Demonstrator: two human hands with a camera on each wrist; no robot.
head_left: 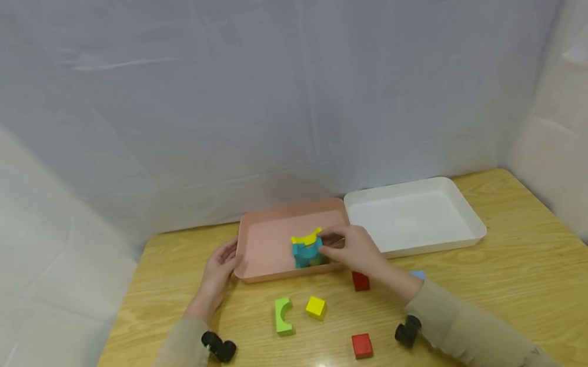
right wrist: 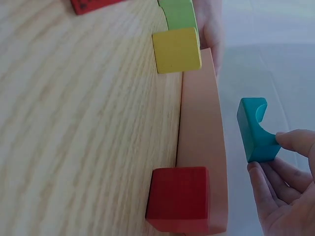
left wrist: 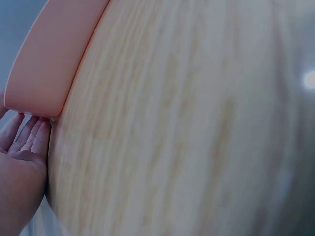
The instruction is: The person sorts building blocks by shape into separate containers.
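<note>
Pinching one teal arched block (head_left: 307, 255) in right hand (head_left: 355, 250) over one pink rectangular tray (head_left: 264, 238); touching its left edge with loosely extended left hand (head_left: 218, 270).

1 block (right wrist: 252, 137) is teal, 1 tray (head_left: 267, 236) pink.

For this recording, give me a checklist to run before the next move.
1. Right hand grip on teal arch block: ok, pinched between thumb and fingers.
2. Teal arch block over pink tray: ok, per the head view.
3. Left hand on pink tray: ok, touching its left end.
4. Teal arch block apart from yellow arch block: cannot tell, they overlap in the head view.
5. Tabletop free of blocks: not ok, lime arch block and yellow cube, among others, lie there.
</note>
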